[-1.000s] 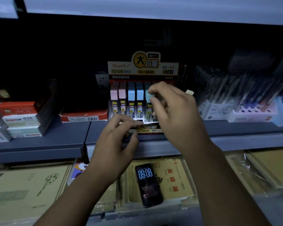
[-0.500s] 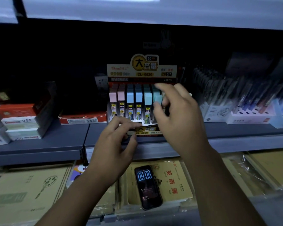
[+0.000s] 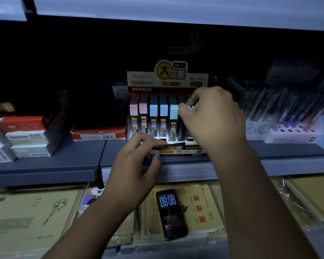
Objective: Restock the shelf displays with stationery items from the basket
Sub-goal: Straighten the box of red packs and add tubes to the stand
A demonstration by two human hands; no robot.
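Shelf display box (image 3: 176,151) holds teal case (image 3: 183,107), right hand (image 3: 211,120) pinching its top.

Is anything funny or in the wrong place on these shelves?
Yes. A phone lies on the notebooks below the display, clock lit; it does not look like stock. The tubes in the display stand straight.

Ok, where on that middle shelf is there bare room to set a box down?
Bare shelf lies in front of the red box, between the stacked boxes and the display box. Right of it, pen racks crowd the shelf.
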